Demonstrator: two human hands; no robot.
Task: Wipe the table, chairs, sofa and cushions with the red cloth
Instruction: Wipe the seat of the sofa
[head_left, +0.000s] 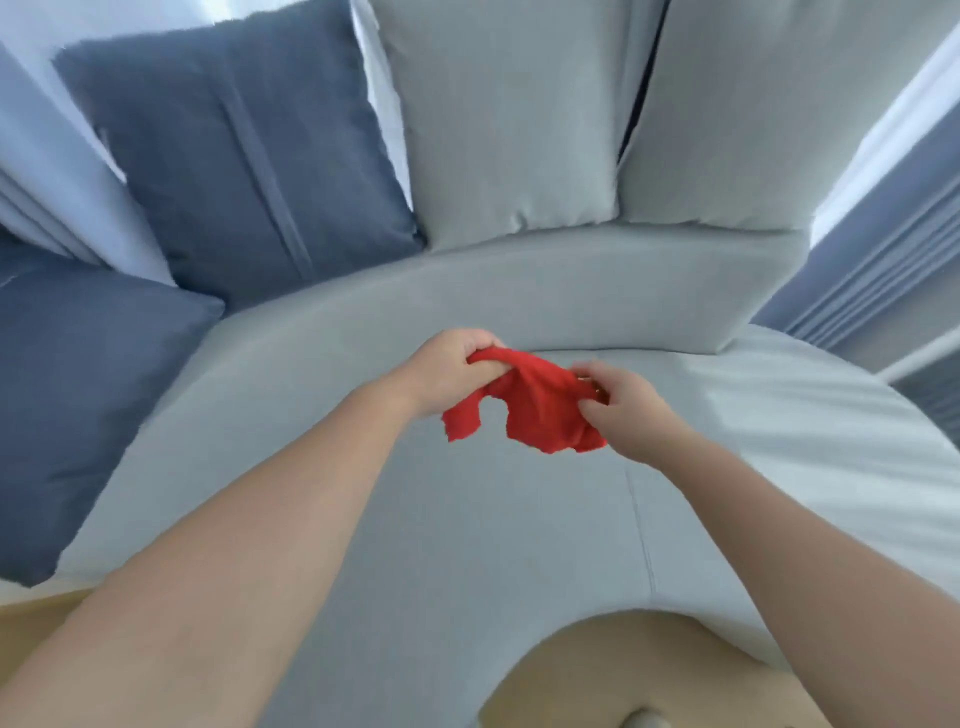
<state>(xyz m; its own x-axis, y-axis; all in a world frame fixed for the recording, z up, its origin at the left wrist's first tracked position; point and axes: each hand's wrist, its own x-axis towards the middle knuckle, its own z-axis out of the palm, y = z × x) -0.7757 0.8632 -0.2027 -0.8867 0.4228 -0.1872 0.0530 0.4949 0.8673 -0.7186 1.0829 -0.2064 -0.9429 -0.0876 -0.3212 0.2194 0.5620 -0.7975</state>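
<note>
Both hands (447, 371) (623, 402) bunch red cloth (535, 400) above sofa seat (363, 441)

Bright, soft daylight with a heavy wide-angle bend.
Light comes through the pale curtains (47, 171) at upper left and right, washing out a patch of the sofa (810, 415) seat at right. Shadows are faint. Straight lines bow toward the edges. Everything is slightly soft, and the cushion (249, 156) borders are smeared.
</note>
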